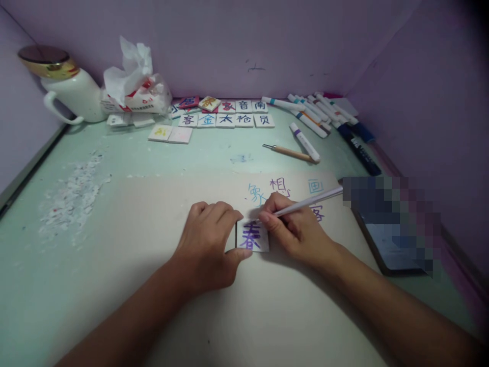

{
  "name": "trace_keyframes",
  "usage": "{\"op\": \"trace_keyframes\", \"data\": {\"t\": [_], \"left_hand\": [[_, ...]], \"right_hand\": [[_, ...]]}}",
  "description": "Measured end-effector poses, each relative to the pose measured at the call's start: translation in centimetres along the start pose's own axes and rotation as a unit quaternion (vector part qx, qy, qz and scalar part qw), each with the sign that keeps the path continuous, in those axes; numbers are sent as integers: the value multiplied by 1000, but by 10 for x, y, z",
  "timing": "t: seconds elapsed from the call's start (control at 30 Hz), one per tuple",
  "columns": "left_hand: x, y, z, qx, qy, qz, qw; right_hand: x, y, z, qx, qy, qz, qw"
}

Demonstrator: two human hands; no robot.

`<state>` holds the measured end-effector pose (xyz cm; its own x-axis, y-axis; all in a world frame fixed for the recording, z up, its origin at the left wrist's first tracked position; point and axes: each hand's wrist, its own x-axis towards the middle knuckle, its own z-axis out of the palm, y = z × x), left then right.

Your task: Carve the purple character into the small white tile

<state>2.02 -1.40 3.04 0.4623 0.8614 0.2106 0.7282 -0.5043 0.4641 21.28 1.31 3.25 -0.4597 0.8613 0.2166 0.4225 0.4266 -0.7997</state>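
A small white square tile [263, 243] with a purple Chinese character lies on the beige board [153, 316]. My left hand [210, 239] grips it from the left, the thumb on its lower edge and the index finger at its upper left corner. In my right hand [294, 224], the fingers pinch a slim, silvery pen-like tool [309, 200] that slants up to the right. Its tip meets the upper part of the tile, but my fingers partly hide it, so its exact shape is unclear. Characters in purple and blue are written on the board just beyond my hands.
White scraps [72, 193] lie at the left. Behind stand a white mug [72, 92], a tissue pack [137, 97] and several lettered tiles [225, 120]. A wooden-handled carving tool [292, 153] and several markers [317, 109] lie back right. A partly blurred tablet-like device [397, 250] is at the right.
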Motion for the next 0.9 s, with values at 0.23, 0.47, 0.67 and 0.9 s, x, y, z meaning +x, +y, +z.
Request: {"op": "trace_keyframes", "data": {"t": [0.23,0.47,0.67,0.9], "left_hand": [[0,-1,0,0,1,1,1000],[0,0,0,2,-2,1,1000],[0,0,0,-3,-1,-2,1000],[0,1,-1,-12,-6,0,1000]], "right_hand": [[0,-2,-1,-2,9,-19,1000],[-1,-2,-2,5,12,-17,1000],[-3,-1,-3,69,18,15,997],[-3,1,-4,80,8,15,997]]}}
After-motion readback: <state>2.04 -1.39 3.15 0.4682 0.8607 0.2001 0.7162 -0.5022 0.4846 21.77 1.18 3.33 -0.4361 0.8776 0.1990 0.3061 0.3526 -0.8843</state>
